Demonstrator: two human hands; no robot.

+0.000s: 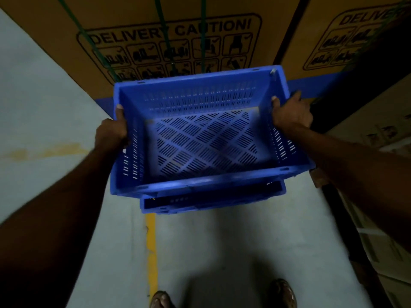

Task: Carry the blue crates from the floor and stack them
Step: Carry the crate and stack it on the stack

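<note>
Centre of frame: blue crate, slotted, nothing inside, gripped at its side rims by left hand and right hand; second blue crate directly beneath.

A: Upper crate, where?
B: Held between both hands: left hand on its left wall, right hand on its right wall, thumbs laid over the rim.
A: Beneath?
B: Lower crate is seen directly under it, near edge jutting toward the person. Contact cannot be told.
A: Behind?
B: Large carton is stood behind both crates, second carton to its right.
A: Floor?
B: Floor line is run from under the lower crate toward the left foot; right foot is set well right of it. Boxes are stacked along the right.
</note>
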